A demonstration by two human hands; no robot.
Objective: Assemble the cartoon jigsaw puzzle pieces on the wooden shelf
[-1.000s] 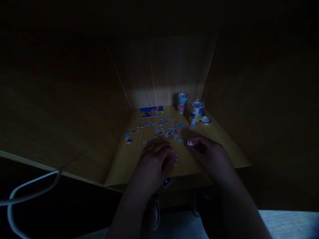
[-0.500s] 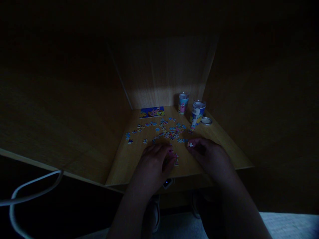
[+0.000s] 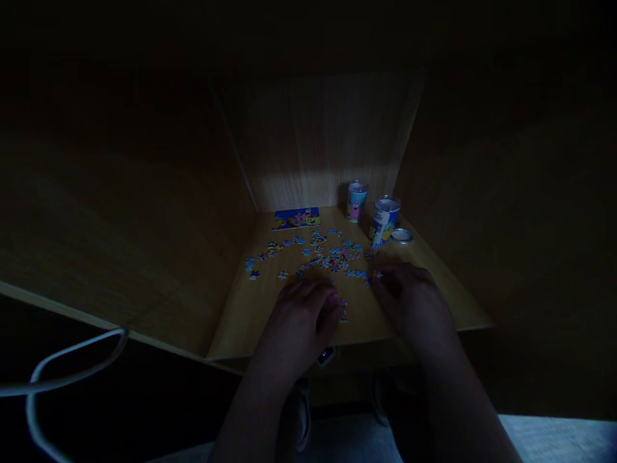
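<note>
My left hand (image 3: pixel 301 318) rests at the front of the wooden surface, thumb and fingers closed around a small pink group of jigsaw pieces (image 3: pixel 341 305). Its fingers hide part of that group. To the right, my right hand (image 3: pixel 414 299) pinches a single jigsaw piece (image 3: pixel 378 275) between thumb and forefinger, close to the end of a short row of blue pieces (image 3: pixel 355 273). Beyond both hands lies a loose spread of mostly blue and pink jigsaw pieces (image 3: pixel 335 260).
A blue cartoon picture card (image 3: pixel 296 218) lies at the back left. Two printed cans, one farther back (image 3: pixel 357 202) and one nearer (image 3: pixel 384 220), stand at the back right beside a round lid (image 3: pixel 402 236). Wooden panels enclose the surface. A white cable (image 3: pixel 72 379) loops at lower left.
My right hand has turned the jigsaw piece and brought it slightly up and right, near the blue row. My left hand stays at the pink pieces. The view has shifted a little.
</note>
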